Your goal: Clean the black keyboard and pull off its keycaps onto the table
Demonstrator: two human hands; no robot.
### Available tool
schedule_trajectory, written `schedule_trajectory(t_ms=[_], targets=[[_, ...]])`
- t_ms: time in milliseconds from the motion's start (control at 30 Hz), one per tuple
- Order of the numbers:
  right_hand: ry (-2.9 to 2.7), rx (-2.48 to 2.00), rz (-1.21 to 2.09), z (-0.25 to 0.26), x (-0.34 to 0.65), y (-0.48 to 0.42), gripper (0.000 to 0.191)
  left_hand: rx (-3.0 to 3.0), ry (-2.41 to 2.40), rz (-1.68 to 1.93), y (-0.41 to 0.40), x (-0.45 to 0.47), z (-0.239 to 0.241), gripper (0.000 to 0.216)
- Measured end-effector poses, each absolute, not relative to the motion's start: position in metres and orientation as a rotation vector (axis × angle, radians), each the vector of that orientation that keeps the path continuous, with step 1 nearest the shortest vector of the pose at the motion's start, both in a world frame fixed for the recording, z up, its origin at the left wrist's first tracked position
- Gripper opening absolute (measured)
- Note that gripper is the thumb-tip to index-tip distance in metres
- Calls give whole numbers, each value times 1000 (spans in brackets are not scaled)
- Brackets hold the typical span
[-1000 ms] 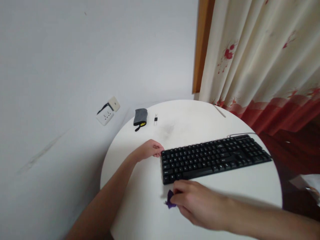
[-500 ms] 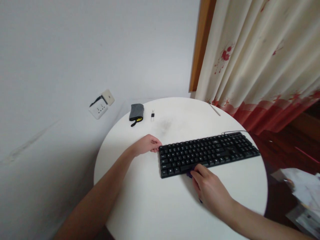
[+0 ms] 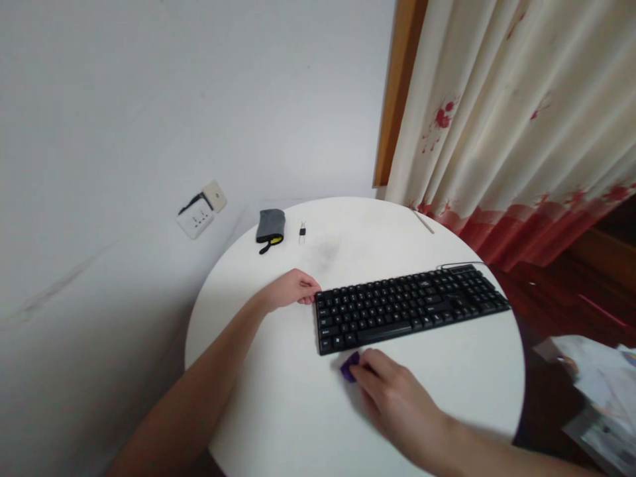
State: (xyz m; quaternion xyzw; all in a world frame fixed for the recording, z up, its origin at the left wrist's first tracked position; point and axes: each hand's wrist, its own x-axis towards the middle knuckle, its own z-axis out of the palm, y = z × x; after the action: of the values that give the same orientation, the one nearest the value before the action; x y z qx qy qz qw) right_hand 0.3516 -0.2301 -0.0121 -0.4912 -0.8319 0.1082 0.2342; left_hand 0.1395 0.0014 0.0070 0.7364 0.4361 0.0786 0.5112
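Note:
A black keyboard (image 3: pixel 407 307) lies across the middle of a round white table (image 3: pixel 298 411). My left hand (image 3: pixel 291 289) rests with curled fingers against the keyboard's left end. My right hand (image 3: pixel 392 397) sits on the table just in front of the keyboard, its fingers closed on a small purple thing (image 3: pixel 349 366) that sticks out past the fingertips near the keyboard's front left corner.
A grey pouch with a yellow tag (image 3: pixel 271 227) and a small black clip (image 3: pixel 302 232) lie at the table's far edge. A wall socket (image 3: pixel 200 211) is on the white wall. A thin stick (image 3: pixel 422 221) lies by the flowered curtain (image 3: pixel 507 119). Papers (image 3: pixel 596 391) lie on the floor at right.
My right hand moved from the table front up to the keyboard's front edge, then back left and toward me with the purple thing. My left hand stayed at the keyboard's left end.

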Motion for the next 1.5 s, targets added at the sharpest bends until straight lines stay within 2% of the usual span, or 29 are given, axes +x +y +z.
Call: schedule_trajectory(t_ms=[67,233,467,633,700,800,967,1100,1333,1400,1500], targets=[[-2190,-1524,242,-15,372,-227,28,1765,1043,191,1,140,8,30],[-2188,-1715,111,-19,386,-218,22,1764,1024,211,0,140,8,30],[-2438,-1629,32,-11,319,-208,14,1764,1033,220,-2,140,8,30],[-2671,-1056,105,-6,276,-211,12,1755,1036,222,-3,140,11,30],[-2667,-975,146,-7,273,-215,12,1756,1037,225,-3,140,12,30],[-2593,-1038,219,-9,284,-224,8,1753,1012,226,-4,140,12,29],[-2395,-1335,182,-11,324,-225,30,1721,993,247,-3,140,9,26],[-2385,-1536,81,-13,322,-210,22,1705,999,259,-2,140,7,25],[-2606,-1117,133,-6,271,-208,9,1732,1004,244,-3,139,8,27],[-2591,-1078,206,4,278,-204,12,1730,1010,233,-3,138,8,28],[-2433,-1261,278,20,314,-180,22,1731,996,225,0,138,6,28]])
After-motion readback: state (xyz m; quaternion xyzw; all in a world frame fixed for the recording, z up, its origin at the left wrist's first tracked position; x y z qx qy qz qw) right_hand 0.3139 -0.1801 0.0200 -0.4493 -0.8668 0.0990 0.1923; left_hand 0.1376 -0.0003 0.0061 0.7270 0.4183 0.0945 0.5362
